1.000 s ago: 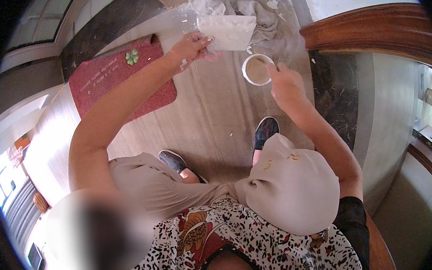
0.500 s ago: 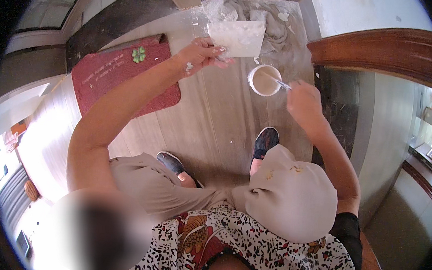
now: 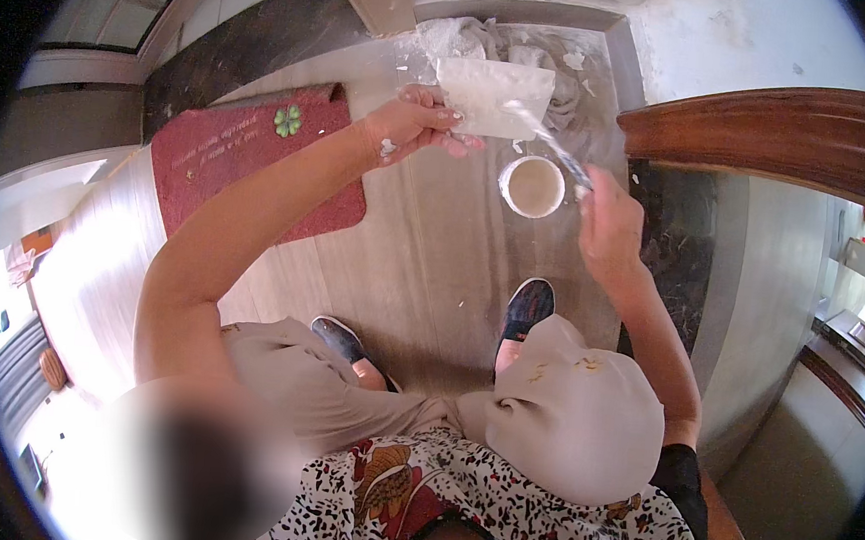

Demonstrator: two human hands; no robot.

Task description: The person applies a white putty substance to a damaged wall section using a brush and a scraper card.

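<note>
My left hand, smeared with white, grips the left edge of a flat, white-coated board held above the floor. In my right hand is a slim, striped-looking stick tool, its far end covered in white paste. That end reaches over the board's right part; whether it touches the board I cannot tell. A small white tub with a smeared rim stands below the board, left of my right hand. Pale, creamy stuff fills part of it.
A crumpled, dusty grey cloth lies on the floor behind the board, with white flakes around it. To the left is a red mat with a green clover. A dark wooden edge juts in from the right. My shoes are on the wooden floor.
My right hand has lifted the tool's end out of the tub and up over the board. My left hand still holds the board. The view has shifted slightly.
</note>
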